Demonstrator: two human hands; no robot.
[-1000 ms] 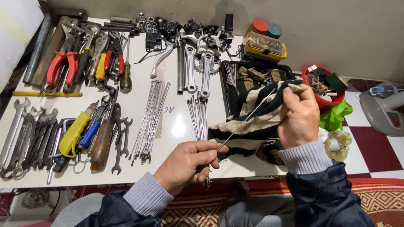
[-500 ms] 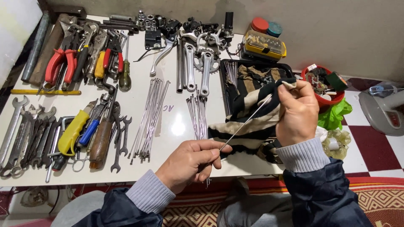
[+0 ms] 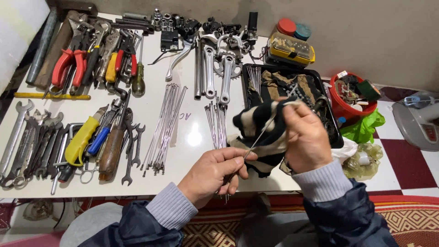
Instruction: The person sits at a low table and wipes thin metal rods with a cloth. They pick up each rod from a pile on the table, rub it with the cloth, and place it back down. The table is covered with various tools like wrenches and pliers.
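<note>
Spoke pinched by left hand, right hand gripping striped rag.

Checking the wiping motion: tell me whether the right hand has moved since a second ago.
Yes. The right hand, gripping the striped black-and-cream cloth, has moved left, away from the red plastic bucket.

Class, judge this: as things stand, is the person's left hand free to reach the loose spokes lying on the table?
Probably not right away: the left hand is pinching a spoke that the right hand wipes with a striped cloth. The path to the loose spokes looks unobstructed.
</note>
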